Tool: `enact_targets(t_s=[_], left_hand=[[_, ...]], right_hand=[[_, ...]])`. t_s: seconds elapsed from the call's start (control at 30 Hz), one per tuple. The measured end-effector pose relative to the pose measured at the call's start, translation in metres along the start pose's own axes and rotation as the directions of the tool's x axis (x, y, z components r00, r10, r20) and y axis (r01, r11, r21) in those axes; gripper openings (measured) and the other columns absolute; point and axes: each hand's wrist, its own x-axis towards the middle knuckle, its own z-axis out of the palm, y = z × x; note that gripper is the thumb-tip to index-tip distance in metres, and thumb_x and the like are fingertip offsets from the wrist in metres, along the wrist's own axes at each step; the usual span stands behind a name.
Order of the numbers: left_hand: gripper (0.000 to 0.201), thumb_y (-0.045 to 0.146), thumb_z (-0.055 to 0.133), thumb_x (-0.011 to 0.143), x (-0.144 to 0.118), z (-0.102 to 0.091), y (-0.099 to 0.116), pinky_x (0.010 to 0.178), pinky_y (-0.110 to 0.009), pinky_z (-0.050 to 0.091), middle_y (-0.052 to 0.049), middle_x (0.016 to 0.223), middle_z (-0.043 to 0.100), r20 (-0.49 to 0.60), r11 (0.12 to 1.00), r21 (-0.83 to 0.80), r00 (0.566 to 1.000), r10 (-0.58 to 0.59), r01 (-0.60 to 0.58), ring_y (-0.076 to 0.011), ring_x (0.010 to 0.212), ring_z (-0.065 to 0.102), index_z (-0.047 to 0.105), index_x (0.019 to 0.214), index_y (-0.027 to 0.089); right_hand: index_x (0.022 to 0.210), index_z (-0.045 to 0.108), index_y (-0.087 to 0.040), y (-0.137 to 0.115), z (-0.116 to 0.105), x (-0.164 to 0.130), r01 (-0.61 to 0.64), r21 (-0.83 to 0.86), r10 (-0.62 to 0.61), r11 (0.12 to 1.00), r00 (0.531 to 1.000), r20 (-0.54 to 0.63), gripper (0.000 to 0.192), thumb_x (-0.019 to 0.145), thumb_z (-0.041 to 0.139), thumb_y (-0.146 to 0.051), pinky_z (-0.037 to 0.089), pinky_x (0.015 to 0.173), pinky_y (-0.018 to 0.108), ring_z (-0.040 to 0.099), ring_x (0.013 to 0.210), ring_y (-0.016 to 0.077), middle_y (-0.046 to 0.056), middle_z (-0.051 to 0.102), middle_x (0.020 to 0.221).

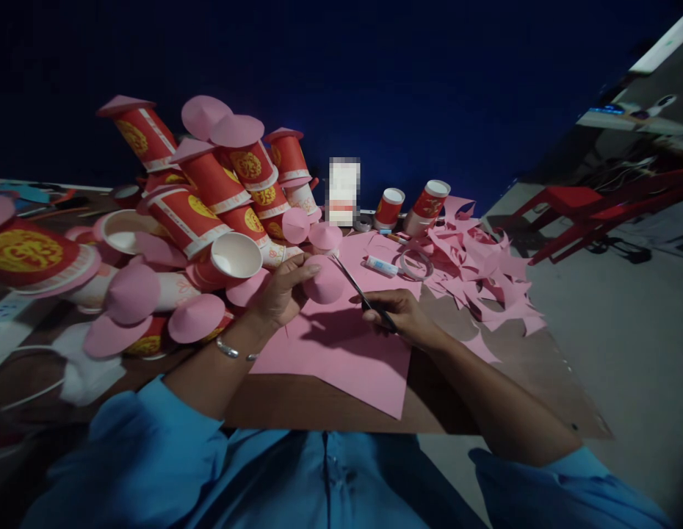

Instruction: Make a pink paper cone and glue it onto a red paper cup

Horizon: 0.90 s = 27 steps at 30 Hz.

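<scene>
The step in hand looks like working the edge of a pink paper round [326, 285] with scissors [351, 276]. The left hand [283, 292] is closed in a pinch, thumb and fingers gripping the round's left edge above the table. The right hand [396, 312] is curled around the scissors' dark handles, its fingers mostly folded. The blades point up and left beside the round's upper right rim; whether they touch or bite the paper, I cannot tell. The next move likely calls for a steady pinch and small, careful blade control, so the thin paper does not bend.

Beneath both hands lies a large pink sheet [341, 367]. Just beyond are a glue stick [382, 265] and a roll of tape [417, 266]. Farther right is a heap of pink offcuts [474, 268], with 2 red cups [389, 211] behind. To the left, red-and-gold cups with pink cone tops [214, 180] are piled high on the brown table [280, 404].
</scene>
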Motion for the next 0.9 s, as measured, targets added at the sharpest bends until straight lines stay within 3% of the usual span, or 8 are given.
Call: enact_targets(t_s=[0.9], left_hand=[[0.033,0.025,0.098,0.058,0.0013,-0.0002,0.0,0.069,-0.02,0.048,0.002,0.077,0.069,-0.011,1.0,0.022,1.0,0.01,-0.009,-0.0099,0.071,0.059,0.072,0.077,0.016]], right_hand=[[0.115,0.081,-0.012,0.0019,-0.001,-0.0018,-0.012,-0.014,0.011,1.0,1.0,-0.017,0.064,0.077,0.088,-0.062,0.039,0.043,0.019,0.048,0.047,0.0074,-0.005,0.056,0.055]])
